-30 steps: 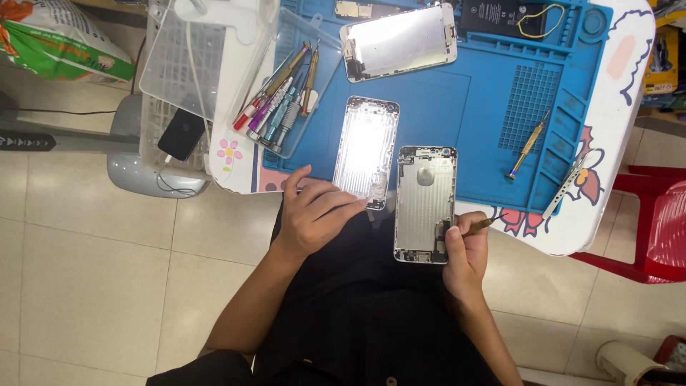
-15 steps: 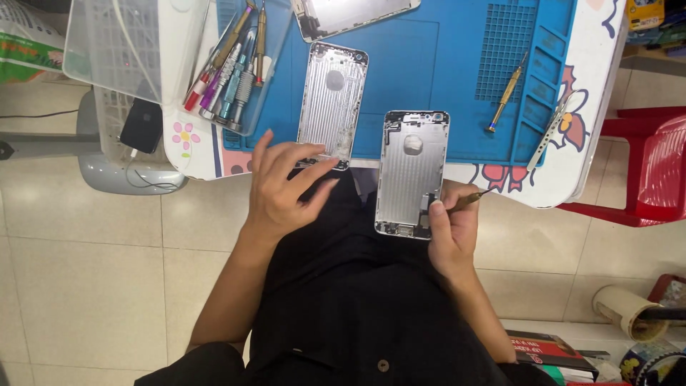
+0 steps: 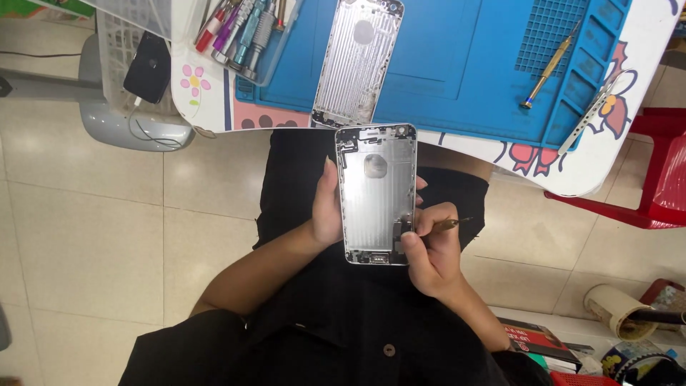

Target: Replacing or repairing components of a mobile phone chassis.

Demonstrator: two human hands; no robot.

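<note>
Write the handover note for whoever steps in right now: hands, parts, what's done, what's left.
Left hand: holds the silver phone housing by its left edge, above the lap, inside face up.
Right hand: grips a thin tool at the housing's lower right edge.
On the blue mat: a second housing and a screwdriver; tweezers lie on the table's edge.
Done: housing is off the table, in hand.
Left: small parts remain along its bottom edge.

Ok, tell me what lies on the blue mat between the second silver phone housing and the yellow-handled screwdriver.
Nothing: in the head view the blue mat is bare between the second housing and the screwdriver.
</note>
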